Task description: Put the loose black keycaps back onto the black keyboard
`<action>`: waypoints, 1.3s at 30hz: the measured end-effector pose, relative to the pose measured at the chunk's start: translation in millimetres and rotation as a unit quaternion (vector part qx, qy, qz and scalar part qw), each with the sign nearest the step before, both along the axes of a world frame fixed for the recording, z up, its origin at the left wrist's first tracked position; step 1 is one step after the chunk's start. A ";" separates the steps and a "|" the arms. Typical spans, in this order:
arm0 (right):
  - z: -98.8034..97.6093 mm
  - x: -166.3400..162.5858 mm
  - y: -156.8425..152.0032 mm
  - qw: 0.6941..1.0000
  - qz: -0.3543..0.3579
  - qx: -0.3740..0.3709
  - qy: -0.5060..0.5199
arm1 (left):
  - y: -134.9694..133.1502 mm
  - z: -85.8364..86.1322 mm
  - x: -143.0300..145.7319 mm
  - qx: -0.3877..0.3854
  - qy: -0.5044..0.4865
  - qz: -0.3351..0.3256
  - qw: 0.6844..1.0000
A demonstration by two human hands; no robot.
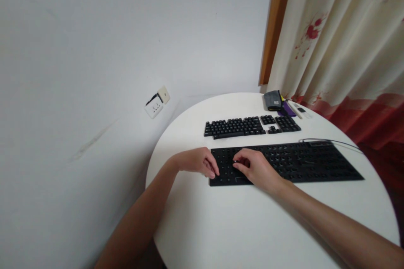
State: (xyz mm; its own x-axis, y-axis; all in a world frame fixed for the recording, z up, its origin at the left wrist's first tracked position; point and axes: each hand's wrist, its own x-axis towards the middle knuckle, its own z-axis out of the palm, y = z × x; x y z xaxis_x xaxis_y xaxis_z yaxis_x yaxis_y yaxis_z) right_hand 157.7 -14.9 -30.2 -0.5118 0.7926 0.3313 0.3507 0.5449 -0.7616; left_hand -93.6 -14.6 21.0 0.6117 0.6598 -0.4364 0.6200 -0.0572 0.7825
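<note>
A black keyboard base [303, 164] with its keycaps off lies across the round white table [252, 227]. My left hand [198, 162] rests at the base's left end, fingers curled against its edge. My right hand [255, 168] sits on the left part of the base, fingertips pinched together over a key position; what they hold, if anything, is too small to make out. Behind the base, black keycaps [251, 126] are laid out on the table in the shape of a keyboard.
A thin cable [334, 141] runs off the base's far right end. At the table's back stand a grey pouch [273, 101], a purple item [287, 109] and a white remote [299, 110]. A curtain [341, 50] hangs at right. A wall socket [156, 103] is at left.
</note>
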 end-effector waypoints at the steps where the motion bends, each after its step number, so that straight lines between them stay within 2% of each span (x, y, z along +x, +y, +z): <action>1: -0.5 -0.5 -0.3 1.000 0.002 0.000 0.000 | -0.4 -0.7 0.6 -0.004 0.002 0.002 1.000; 8: -4.3 -2.0 -2.3 1.000 0.013 0.001 0.002 | -4.3 -4.4 4.7 0.029 0.009 -0.006 1.000; 14: -6.1 -3.3 -3.0 1.000 0.018 -0.009 0.005 | -11.2 0.4 11.4 0.074 0.027 0.008 0.997; 21: -6.3 -7.5 -11.4 0.999 0.038 -0.026 0.005 | -19.5 3.3 18.2 0.167 0.053 0.010 0.984; 39: -7.9 -13.9 -18.5 0.999 0.037 0.001 -0.014 | -9.0 -0.6 6.9 0.109 0.043 0.037 0.992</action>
